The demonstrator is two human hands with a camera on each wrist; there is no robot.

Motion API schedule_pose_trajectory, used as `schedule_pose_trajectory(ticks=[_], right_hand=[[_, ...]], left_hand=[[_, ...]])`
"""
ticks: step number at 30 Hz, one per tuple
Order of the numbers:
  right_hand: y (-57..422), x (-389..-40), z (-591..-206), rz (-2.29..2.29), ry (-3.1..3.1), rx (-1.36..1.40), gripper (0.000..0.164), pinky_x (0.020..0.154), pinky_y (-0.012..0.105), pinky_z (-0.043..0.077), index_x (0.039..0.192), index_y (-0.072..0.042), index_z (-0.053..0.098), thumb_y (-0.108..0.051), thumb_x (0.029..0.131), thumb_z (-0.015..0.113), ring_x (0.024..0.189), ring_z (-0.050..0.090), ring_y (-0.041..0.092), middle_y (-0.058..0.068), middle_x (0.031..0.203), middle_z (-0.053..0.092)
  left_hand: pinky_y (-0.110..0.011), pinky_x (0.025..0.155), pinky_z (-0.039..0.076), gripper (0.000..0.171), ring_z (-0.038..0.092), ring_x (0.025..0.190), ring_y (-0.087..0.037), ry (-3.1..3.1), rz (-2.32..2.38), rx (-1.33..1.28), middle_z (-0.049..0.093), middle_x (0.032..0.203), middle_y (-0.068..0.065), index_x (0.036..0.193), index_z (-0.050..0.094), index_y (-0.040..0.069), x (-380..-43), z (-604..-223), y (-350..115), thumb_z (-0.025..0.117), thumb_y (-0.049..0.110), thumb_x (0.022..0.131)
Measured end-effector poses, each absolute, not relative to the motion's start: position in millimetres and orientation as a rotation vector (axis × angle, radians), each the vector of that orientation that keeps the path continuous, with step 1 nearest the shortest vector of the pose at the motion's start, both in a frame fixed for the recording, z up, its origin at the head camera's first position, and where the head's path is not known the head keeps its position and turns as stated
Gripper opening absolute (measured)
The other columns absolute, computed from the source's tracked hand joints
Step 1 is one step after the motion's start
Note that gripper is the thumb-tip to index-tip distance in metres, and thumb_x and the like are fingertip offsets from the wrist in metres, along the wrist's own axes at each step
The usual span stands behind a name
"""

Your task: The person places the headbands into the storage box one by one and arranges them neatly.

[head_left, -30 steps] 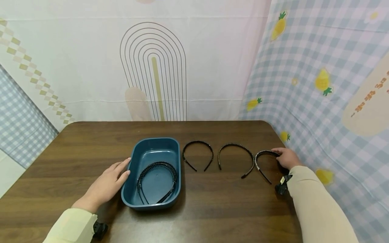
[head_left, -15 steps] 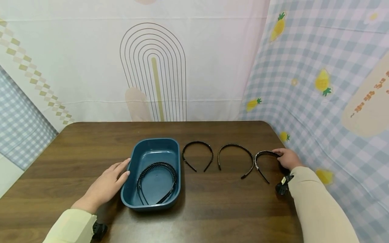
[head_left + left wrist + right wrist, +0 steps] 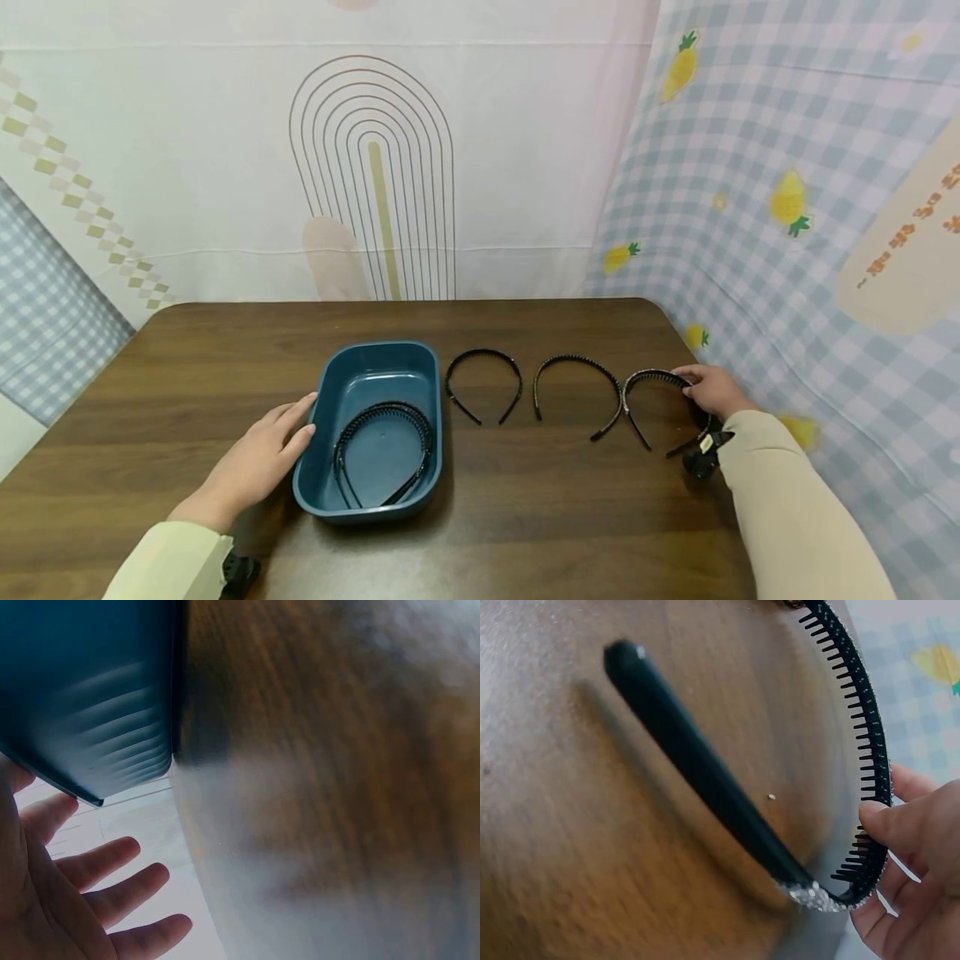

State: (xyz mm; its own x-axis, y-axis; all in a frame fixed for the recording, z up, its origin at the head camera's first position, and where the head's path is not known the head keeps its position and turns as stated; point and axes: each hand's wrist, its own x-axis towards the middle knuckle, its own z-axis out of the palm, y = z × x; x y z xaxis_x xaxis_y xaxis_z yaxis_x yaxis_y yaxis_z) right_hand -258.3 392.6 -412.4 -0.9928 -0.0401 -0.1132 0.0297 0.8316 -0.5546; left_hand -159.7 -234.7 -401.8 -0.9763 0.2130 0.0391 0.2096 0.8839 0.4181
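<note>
Pinches with the right grip (image 3: 718,392), at the right of the head view, clamping the curved side of the rightmost headband (image 3: 652,374) between thumb and fingers. Rests the left grip (image 3: 251,462), fingers loosely extended and clamped on nothing, against the left rim of a blue box (image 3: 378,364) left of centre, presumably to steady it. Shows nested headbands (image 3: 429,437) inside the box, probably stacked to save room. Sets out the left loose headband (image 3: 483,352) and middle loose headband (image 3: 573,358) on the table (image 3: 540,517), tips toward the bottom of the frame, perhaps for easy single picking. Cannot tell whether touching or merely close between middle and held headbands. Differs little from half a second earlier: brings the held headband's left tip farther left, reveals its right tip below the grip, and shifts the whole view slightly leftward, likely through a small head movement.

In the left wrist view, shows the box's outer wall at upper left and spread fingers at lower left, meeting the rim by fingertip only.

In the right wrist view, sets the thumb against the inner comb teeth at right, probably for purchase on a narrow band. Points one leg toward upper left, apart from its shadow, so judged lifted there.
</note>
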Motion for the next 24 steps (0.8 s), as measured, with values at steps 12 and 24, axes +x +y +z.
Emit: schedule_pose_trajectory(ticks=[12, 24], right_hand=[[386, -258, -388, -0.863, 2.876, 0.010, 0.037, 0.081, 0.045, 0.048, 0.128, 0.014, 0.051, 0.005, 0.092, 0.053, 0.116, 0.046, 0.050, 0.040, 0.131, 0.045], [377, -256, -366, -0.938, 2.858, 0.007, 0.042, 0.084, 0.049, 0.046, 0.134, 0.013, 0.046, 0.001, 0.095, 0.052, 0.113, 0.045, 0.049, 0.037, 0.121, 0.047]], left_hand=[[-0.068, 0.096, 0.036, 0.062, 0.039, 0.128, -0.051, 3.017, 0.658, 0.299, 0.039, 0.143, -0.030, 0.152, 0.031, 0.008, -159, -401, -234, 0.039, 0.045, 0.103], [-0.069, 0.095, 0.036, 0.064, 0.038, 0.127, -0.052, 3.017, 0.664, 0.303, 0.040, 0.142, -0.030, 0.152, 0.031, 0.008, -160, -402, -235, 0.039, 0.048, 0.102]])
